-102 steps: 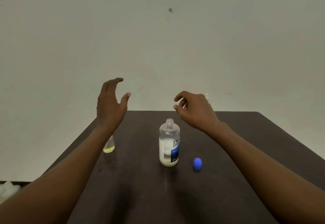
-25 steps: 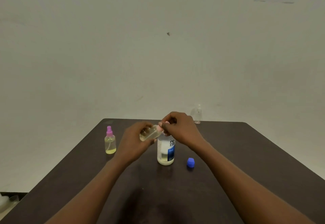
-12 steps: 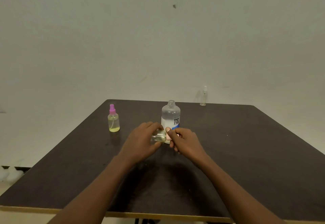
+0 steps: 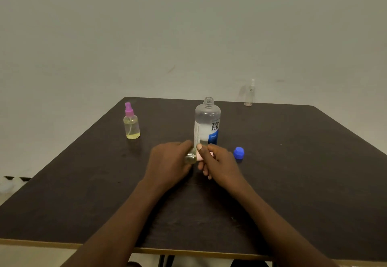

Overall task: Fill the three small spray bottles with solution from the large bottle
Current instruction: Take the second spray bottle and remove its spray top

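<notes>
So I'm watching both hands working 1 small spray bottle [image 4: 191, 157] just in front of the large bottle [image 4: 207, 123], near the middle of the table [image 4: 303, 162]. My left hand [image 4: 169, 162] is wrapped around the clear body, which is lying roughly sideways, and my right hand [image 4: 219, 164] is pinching the pale pink cap end [image 4: 200, 156] with thumb and fingers. Can't tell whether it's screwing on or off.

Handling-wise, I'm guessing this little thing is light, thin plastic with some yellowish liquid inside, so squeezing the body hard is probably asking for a dribble once the top is loose. I'd be gripping the body firmly but low, and turning at the collar rather than the nozzle tip, which looks flimsy. If the outside is wet, it's likely slippery too.

The large bottle is standing upright and uncapped, with its blue cap [image 4: 239, 153] sitting just to its right. It looks under half full, so it's probably tippy if bumped.

Another bottle with a pink sprayer [image 4: 131, 123] is standing far left with yellow liquid in it, and a clear 1 [image 4: 249, 93] is at the far edge, contents too faint to call.
</notes>
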